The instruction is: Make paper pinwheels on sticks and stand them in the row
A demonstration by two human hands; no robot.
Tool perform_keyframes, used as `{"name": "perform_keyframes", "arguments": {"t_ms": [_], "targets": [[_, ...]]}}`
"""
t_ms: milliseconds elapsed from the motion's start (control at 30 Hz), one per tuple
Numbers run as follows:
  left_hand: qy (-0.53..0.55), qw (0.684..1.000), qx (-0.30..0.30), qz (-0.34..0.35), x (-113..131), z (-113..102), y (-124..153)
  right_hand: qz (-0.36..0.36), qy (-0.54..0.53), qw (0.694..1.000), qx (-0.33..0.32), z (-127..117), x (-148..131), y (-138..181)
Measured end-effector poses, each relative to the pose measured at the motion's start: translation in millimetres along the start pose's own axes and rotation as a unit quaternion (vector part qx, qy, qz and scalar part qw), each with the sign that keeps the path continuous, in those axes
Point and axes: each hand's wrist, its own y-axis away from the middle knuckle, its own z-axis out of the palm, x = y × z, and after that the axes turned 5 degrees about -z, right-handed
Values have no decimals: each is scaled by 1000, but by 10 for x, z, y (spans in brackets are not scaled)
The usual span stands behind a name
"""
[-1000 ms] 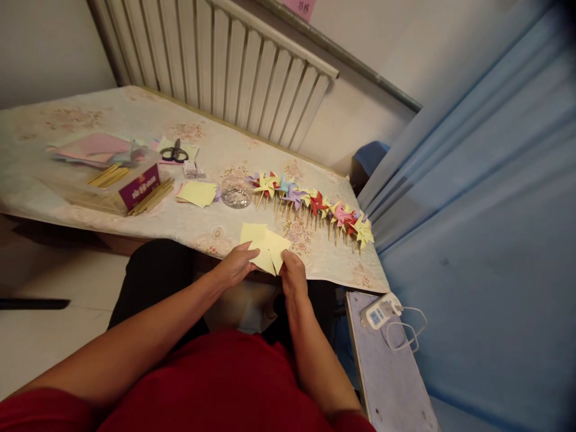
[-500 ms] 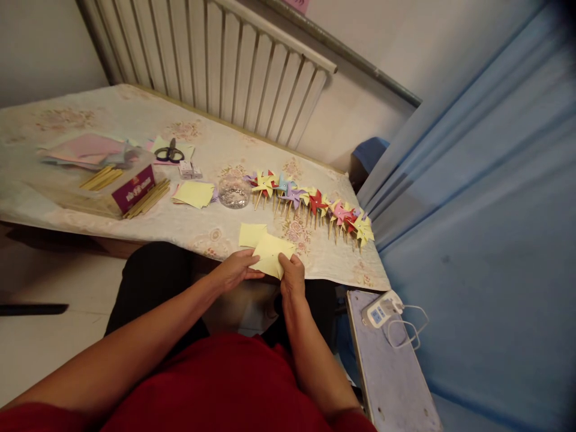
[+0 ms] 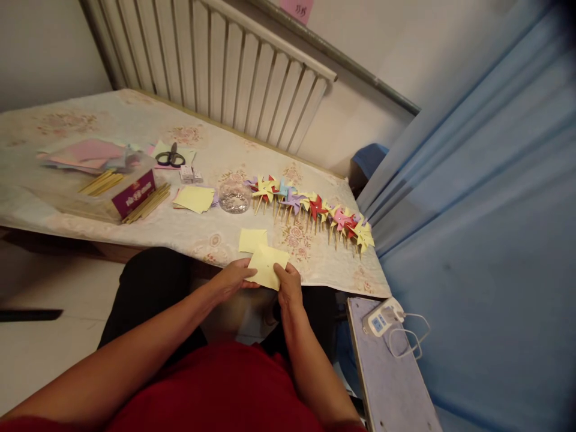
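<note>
Between my two hands is a square of yellow paper [image 3: 266, 266] with a small dark mark near its middle. My left hand [image 3: 236, 278] pinches its left edge, thumb on top and fingers beneath. The right edge is gripped by my right hand [image 3: 288, 283], whose thumb presses on the paper's face. Just behind it another yellow sheet [image 3: 252, 238] lies flat on the flowered tablecloth [image 3: 216, 240]. Farther back stand a round clear dish [image 3: 234, 201] of small shiny pieces and a stack of yellow paper squares [image 3: 194, 198].
Several paper pinwheels [image 3: 316, 207] on sticks line the right of the table. To the left are a clear box [image 3: 90, 204], wooden sticks [image 3: 147, 205], small boxes [image 3: 191, 174], scissors [image 3: 170, 157] and coloured paper [image 3: 87, 153]. A power strip [image 3: 382, 318] rests on a bench [image 3: 396, 384].
The held paper has turned and now lies squarer between my hands, its slit corner no longer showing. Both hands keep their grip. The camera view has tilted up slightly.
</note>
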Motion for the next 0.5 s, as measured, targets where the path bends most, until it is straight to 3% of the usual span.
{"name": "perform_keyframes", "arguments": {"t_ms": [233, 367, 500], "targets": [[4, 1000, 28, 12, -20, -176, -49, 3, 9, 1000, -11, -38, 46, -65], [15, 995, 96, 38, 47, -460, -147, 21, 49, 998, 36, -132, 26, -178], [35, 981, 171, 90, 262, -779, -273, 18, 70, 996, 53, -195, 14, -321]]}}
